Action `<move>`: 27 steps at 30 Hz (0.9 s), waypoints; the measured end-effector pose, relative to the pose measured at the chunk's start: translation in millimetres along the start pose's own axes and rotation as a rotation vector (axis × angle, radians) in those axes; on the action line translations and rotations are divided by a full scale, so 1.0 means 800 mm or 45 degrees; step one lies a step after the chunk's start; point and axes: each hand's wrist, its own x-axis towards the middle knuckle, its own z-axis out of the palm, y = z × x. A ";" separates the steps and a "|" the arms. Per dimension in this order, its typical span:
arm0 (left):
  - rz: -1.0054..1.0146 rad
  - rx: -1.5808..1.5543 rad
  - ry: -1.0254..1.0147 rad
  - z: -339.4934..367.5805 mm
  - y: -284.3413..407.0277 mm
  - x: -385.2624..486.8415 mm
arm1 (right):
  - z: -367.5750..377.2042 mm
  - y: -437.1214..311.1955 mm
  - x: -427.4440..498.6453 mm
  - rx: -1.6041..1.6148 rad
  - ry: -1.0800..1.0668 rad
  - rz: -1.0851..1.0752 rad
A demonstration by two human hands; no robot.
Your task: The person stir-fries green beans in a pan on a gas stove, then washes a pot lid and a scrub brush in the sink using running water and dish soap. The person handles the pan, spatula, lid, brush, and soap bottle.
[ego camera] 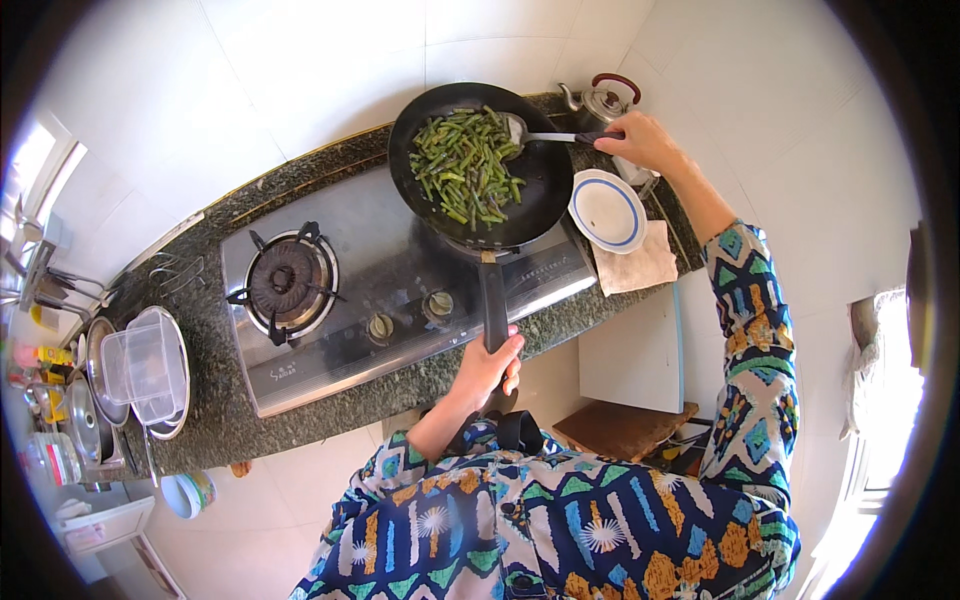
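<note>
A black wok (545, 191) sits over the right-hand burner of the gas stove, its long handle pointing towards me. My left hand (486, 367) is wrapped around that handle. Cut green beans (466, 166) are heaped on the left side and middle of the wok. With my right hand (637, 141) I hold the dark grip of a metal spatula (551, 137), which reaches in from the right. Its blade lies against the right edge of the beans, partly hidden under them.
Right of the wok, a white plate with a blue ring (609, 210) rests on a beige cloth (642, 261). Behind it stands a metal kettle (600, 103). The bare left burner (283, 280) has raised supports. Plastic containers (141, 367) and pot lids (84, 424) crowd the counter's left end.
</note>
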 end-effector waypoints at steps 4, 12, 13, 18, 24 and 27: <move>-0.008 0.023 0.012 -0.002 0.004 -0.004 | 0.010 -0.007 0.003 0.029 0.140 -0.269; -0.014 -0.004 -0.013 -0.004 0.010 -0.007 | -0.029 -0.055 -0.123 -0.252 0.360 -0.589; 0.001 -0.004 -0.016 -0.005 0.011 -0.007 | -0.039 -0.059 -0.137 -0.250 0.386 -0.554; -0.007 0.032 -0.007 -0.005 0.013 -0.007 | -0.071 -0.064 -0.184 -0.208 0.277 -0.442; -0.008 0.020 0.009 -0.003 0.013 -0.008 | -0.006 -0.074 -0.148 -0.247 0.280 -0.514; 0.005 0.002 0.012 -0.003 0.011 -0.008 | 0.028 -0.081 -0.118 -0.298 0.373 -0.381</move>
